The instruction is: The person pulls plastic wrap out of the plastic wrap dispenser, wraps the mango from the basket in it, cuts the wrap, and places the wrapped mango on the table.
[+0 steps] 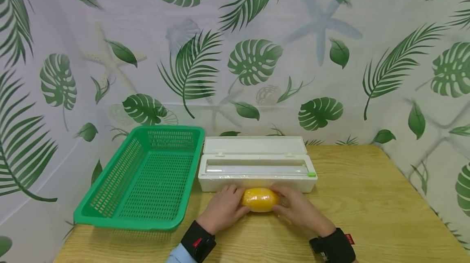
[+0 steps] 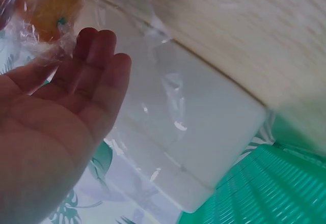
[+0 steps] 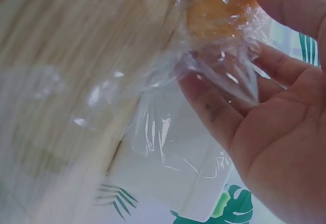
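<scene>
A smooth, oblong orange-yellow fruit (image 1: 260, 200) lies between both hands in front of the white film box, with shiny clear cling film (image 3: 232, 74) around it. My left hand (image 1: 225, 209) holds its left end, thumb on the near side and fingers on the far side. At the other end, my right hand (image 1: 302, 212) grips the fruit through loose film. In the left wrist view, a small green spot shows on the fruit (image 2: 53, 15). Crumpled film trails past the fingers in both wrist views.
Just behind the hands stands the white cling film box (image 1: 257, 184), lid (image 1: 253, 145) raised, with a film roll (image 1: 253, 169) inside. A green plastic basket (image 1: 179, 210) is at the left on the wooden table (image 1: 382, 214). Behind hangs a leaf-patterned cloth (image 1: 279, 104).
</scene>
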A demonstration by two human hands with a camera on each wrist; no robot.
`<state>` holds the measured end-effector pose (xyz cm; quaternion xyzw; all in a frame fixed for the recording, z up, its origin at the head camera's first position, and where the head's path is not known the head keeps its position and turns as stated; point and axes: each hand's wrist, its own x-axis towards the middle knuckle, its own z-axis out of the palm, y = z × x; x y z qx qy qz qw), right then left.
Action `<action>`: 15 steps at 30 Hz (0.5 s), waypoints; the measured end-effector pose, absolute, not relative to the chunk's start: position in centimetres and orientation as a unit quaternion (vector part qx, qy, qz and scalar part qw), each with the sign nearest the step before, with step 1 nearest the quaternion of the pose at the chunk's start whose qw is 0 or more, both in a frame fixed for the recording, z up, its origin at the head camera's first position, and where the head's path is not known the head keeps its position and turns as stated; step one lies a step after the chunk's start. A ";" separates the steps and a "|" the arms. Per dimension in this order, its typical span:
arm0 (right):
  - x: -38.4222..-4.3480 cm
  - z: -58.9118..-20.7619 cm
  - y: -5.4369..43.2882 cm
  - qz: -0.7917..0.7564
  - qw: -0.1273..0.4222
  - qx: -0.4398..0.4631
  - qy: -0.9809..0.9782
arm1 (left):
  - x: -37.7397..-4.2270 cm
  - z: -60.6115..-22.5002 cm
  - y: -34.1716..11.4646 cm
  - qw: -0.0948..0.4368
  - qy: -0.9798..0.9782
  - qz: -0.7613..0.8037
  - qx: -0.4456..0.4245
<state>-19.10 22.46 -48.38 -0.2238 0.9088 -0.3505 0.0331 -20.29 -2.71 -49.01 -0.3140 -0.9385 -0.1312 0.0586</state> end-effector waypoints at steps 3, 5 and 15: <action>-18.9 -48.3 22.5 -0.341 0.025 -0.227 0.912 | -20.2 -48.9 -2.6 0.065 -0.940 -0.120 -0.312; -18.7 -48.2 22.5 -0.335 0.022 -0.226 0.915 | -20.0 -48.8 -2.4 0.068 -0.940 -0.117 -0.313; -17.7 -46.3 23.2 -0.328 0.009 -0.205 0.922 | -19.3 -48.4 -1.8 0.086 -0.938 -0.111 -0.316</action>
